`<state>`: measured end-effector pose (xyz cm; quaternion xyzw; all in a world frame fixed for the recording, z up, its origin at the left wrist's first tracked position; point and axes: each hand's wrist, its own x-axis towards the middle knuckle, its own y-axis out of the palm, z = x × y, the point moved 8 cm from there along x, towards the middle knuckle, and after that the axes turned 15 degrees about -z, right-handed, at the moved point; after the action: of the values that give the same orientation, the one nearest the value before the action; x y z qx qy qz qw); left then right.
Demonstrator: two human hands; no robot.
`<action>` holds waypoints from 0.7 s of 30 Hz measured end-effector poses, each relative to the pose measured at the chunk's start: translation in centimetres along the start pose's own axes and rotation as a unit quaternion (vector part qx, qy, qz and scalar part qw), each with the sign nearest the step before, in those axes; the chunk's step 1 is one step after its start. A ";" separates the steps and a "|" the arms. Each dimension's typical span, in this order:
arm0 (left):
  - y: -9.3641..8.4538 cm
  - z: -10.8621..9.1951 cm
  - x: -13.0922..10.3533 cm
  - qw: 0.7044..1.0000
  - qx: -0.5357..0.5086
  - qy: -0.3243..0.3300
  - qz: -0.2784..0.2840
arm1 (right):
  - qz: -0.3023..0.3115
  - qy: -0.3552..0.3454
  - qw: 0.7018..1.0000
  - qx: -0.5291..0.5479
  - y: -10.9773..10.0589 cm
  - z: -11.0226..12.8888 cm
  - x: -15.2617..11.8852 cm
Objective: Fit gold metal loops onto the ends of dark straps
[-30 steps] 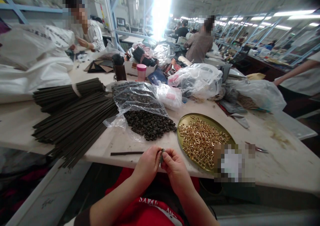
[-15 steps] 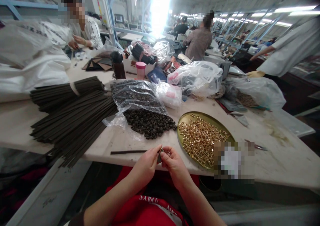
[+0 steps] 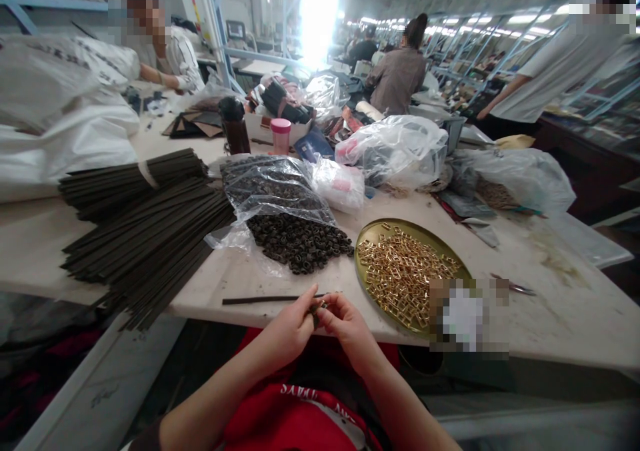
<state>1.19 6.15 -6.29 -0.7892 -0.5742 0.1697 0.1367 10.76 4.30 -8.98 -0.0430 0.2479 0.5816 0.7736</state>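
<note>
At the table's front edge, my left hand and my right hand meet, fingers pinched closed. Between them is a small gold buckle together with a bit of dark strap; fingers cover most of both. Just beyond my hands a single dark strap lies flat, its right end behind my fingers. To the right, a round gold-coloured tray holds many small rectangular gold buckles. A heap of small dark loops spills from a clear plastic bag ahead.
Bundled dark straps lie to the left, beside white sacks. Behind are a dark bottle, a pink-lidded jar and plastic bags. Pliers lie right of the tray. Other people stand or sit farther off.
My hands have shifted slightly and the fingers have changed position around the buckle. The person at the far right has straightened up and moved away from the table.
</note>
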 end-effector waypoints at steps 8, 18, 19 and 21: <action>-0.8 -0.5 0.0 0.999 -0.028 0.005 -0.029 | -0.015 0.053 0.997 0.044 -1.0 -1.1 0.6; -0.9 0.1 0.2 0.993 -0.109 -0.026 -0.028 | -0.044 -0.038 0.998 0.006 -0.8 -0.3 0.1; -0.8 0.3 0.2 0.990 -0.131 -0.038 -0.025 | -0.050 -0.064 0.997 0.000 -0.9 -0.1 0.0; -0.5 0.5 0.1 0.985 -0.161 -0.054 -0.019 | -0.065 -0.122 0.990 -0.033 -1.1 0.3 -0.3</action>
<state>0.57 6.44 -6.51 -0.7798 -0.6151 0.1146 -0.0203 11.76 3.78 -8.86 -0.0135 0.1287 0.5390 0.8323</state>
